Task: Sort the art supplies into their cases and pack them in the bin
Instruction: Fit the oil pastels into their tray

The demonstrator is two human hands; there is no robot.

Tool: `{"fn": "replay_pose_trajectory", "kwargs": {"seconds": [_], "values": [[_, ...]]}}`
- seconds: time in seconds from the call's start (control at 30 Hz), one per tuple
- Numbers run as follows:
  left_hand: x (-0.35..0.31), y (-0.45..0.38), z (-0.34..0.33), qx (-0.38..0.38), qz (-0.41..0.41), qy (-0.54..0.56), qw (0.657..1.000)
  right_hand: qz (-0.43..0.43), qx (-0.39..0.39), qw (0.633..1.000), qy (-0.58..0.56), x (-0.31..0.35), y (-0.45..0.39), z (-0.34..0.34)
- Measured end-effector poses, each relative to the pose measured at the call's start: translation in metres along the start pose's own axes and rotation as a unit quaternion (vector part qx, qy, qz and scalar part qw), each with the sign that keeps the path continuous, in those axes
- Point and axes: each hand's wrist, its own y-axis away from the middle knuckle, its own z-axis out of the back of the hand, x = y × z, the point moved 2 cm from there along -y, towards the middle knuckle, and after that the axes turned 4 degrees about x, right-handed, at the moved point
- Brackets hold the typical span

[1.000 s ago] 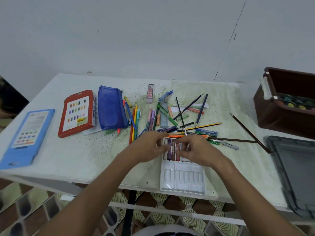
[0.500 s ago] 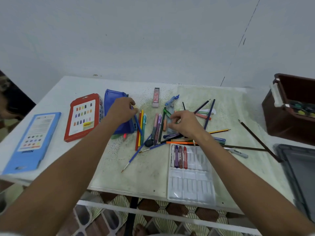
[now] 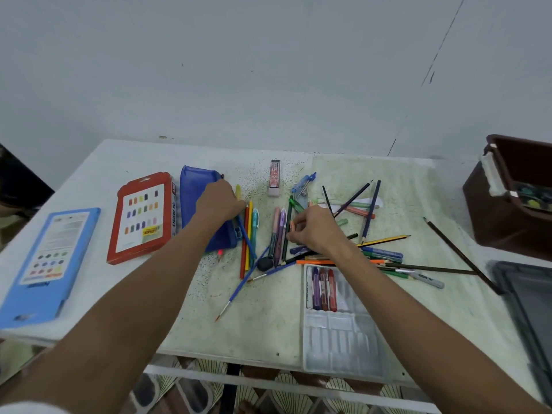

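Note:
My right hand (image 3: 316, 231) hovers over the heap of pencils, pens and pastels (image 3: 370, 255) and pinches a peach pastel (image 3: 291, 225) at its fingertips. Just in front of it lies the white pastel tray (image 3: 337, 336), with purple, brown and red pastels (image 3: 323, 289) in its far slots. My left hand (image 3: 219, 201) rests on the right edge of the blue zip pouch (image 3: 195, 195), fingers curled down by a yellow pastel (image 3: 238, 191) and the tops of several pencils (image 3: 248, 234). Whether it holds anything is hidden. The brown bin (image 3: 501, 228) stands at the right edge.
A red oil-pastel case (image 3: 143, 216) and a blue case (image 3: 44, 264) lie at the left. A blue paintbrush (image 3: 242, 289), a black lump (image 3: 265, 263), an eraser (image 3: 274, 177) and a compass (image 3: 304, 183) lie mid-table. A grey lid (image 3: 528, 312) sits front right.
Both hands left the pastel tray and moved to the far side. The left went to the pouch, the right into the heap, where it now pinches the peach pastel.

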Motion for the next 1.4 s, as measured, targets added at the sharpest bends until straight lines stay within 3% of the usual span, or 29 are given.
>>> {"fn": "replay_pose_trajectory", "kwargs": {"seconds": [0.33,0.47,0.6,0.87,1.13,1.4], "values": [[-0.002,0.018,0.006,-0.034,-0.033,0.11,0.993,-0.061,-0.037,0.997,0.025,0.012,0.002,-0.007],[-0.014,0.042,0.017,-0.059,-0.058,0.152,0.985,-0.05,-0.052,0.996,-0.059,0.01,0.008,-0.001],[-0.032,0.08,0.013,-0.029,-0.089,0.192,0.977,-0.015,-0.089,0.987,-0.136,0.004,0.029,0.015],[-0.074,0.148,-0.03,0.044,-0.1,0.29,0.951,-0.044,-0.118,0.974,-0.187,-0.047,0.103,0.036],[-0.1,0.197,-0.072,0.145,-0.109,0.246,0.952,-0.049,-0.096,0.982,-0.154,-0.083,0.151,0.024],[-0.108,0.202,-0.079,0.124,-0.123,0.201,0.964,-0.001,-0.089,0.987,-0.134,-0.069,0.147,0.012]]}}
